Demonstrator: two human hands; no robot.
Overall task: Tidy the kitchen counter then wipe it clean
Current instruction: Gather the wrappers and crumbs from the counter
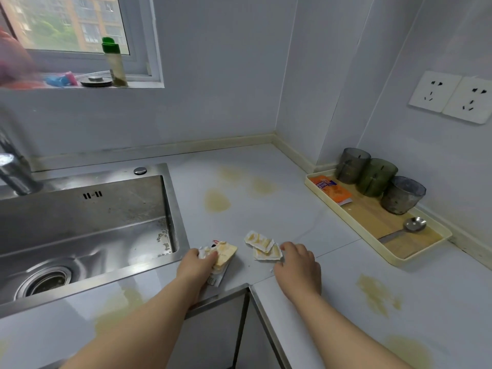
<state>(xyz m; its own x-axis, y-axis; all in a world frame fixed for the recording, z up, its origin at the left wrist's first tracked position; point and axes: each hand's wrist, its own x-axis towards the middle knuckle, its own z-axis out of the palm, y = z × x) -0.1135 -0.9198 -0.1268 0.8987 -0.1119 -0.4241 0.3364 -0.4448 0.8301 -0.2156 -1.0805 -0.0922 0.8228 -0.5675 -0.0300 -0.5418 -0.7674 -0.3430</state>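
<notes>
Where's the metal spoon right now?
Head view, right side: the spoon lies in the cream tray at its near end, beside the nearest grey cup.

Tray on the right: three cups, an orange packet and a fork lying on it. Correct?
Almost. The head view shows a metal spoon, not a fork, lying on the tray; its round bowl is plain to see. The three cups and the orange packet are on it as you say.
</notes>
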